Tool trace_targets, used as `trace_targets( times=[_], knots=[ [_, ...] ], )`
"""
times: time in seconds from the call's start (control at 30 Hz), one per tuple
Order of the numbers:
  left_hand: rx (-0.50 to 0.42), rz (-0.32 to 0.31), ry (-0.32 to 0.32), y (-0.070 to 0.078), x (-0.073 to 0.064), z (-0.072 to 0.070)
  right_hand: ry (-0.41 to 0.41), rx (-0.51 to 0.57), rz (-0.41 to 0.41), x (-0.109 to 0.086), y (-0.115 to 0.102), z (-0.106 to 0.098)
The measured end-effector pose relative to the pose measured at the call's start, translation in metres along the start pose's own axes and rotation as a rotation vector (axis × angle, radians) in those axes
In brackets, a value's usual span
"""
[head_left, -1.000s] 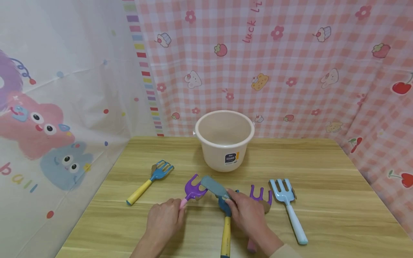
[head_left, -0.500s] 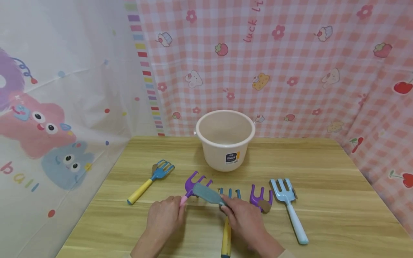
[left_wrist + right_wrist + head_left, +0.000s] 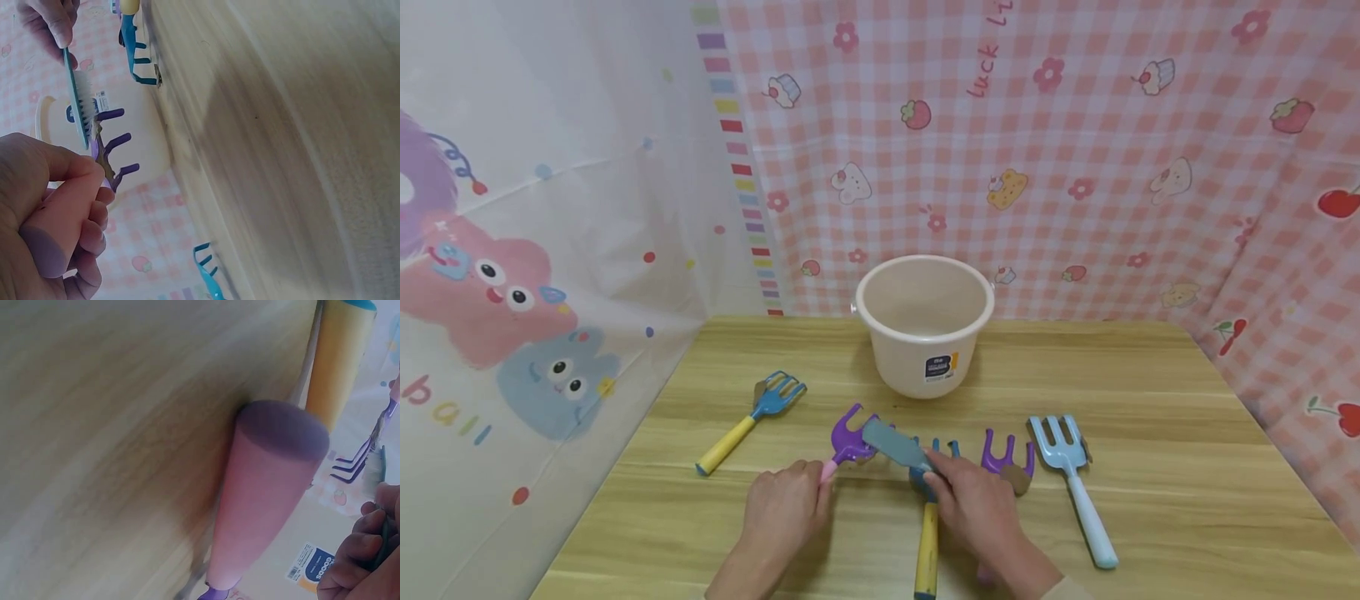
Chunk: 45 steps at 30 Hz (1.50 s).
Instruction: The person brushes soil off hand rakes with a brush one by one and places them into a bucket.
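My left hand point(image 3: 784, 512) grips the pink handle of a purple hand rake point(image 3: 847, 439), holding it above the table. The right hand point(image 3: 981, 504) holds a blue-green brush point(image 3: 893, 443) whose flat back faces up in the head view. White bristles point(image 3: 85, 94) meet the rake's head in the left wrist view, where brown dirt point(image 3: 104, 159) clings to it. Under the brush and right hand lies a blue hand rake with a yellow handle point(image 3: 927, 550). Beside that hand, partly covered by it, is a second purple rake point(image 3: 997, 460); its pink handle point(image 3: 269, 494) looms large in the right wrist view.
A cream bucket point(image 3: 921, 367) stands at the back middle of the wooden table point(image 3: 1120, 367). Another blue rake with a yellow handle point(image 3: 730, 442) lies at left. At right lies a light blue fork point(image 3: 1078, 492). Patterned cloths point(image 3: 1045, 133) hang behind and beside the table.
The brush slid toward the lower left over the rake's head, then moved back up and right. My left hand keeps its grip, while the rake head shifts slightly.
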<state>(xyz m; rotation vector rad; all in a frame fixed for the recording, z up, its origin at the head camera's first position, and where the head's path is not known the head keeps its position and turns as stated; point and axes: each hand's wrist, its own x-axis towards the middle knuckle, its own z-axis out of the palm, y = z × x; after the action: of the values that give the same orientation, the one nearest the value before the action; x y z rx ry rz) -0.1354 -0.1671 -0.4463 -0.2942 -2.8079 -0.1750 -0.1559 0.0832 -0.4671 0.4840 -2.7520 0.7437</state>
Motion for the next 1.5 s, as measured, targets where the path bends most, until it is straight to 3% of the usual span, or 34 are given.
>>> trace_targets(
  times=[0.2, 0.43, 0.93, 1.5],
  knots=[
    [-0.008, 0.007, 0.017, 0.001, -0.001, 0.001, 0.027, -0.002, -0.015, -0.001, 0.000, -0.001],
    [-0.044, -0.022, -0.003, 0.001, 0.002, -0.001, 0.032, -0.017, -0.221, -0.003, -0.005, 0.000],
    [-0.081, -0.041, -0.032, 0.003, 0.004, -0.005, 0.019, -0.042, -0.088, -0.004, -0.001, 0.001],
    [-0.090, -0.046, -0.035, 0.001, 0.002, -0.005, 0.075, -0.001, -0.047, 0.000, 0.009, 0.001]
  ],
)
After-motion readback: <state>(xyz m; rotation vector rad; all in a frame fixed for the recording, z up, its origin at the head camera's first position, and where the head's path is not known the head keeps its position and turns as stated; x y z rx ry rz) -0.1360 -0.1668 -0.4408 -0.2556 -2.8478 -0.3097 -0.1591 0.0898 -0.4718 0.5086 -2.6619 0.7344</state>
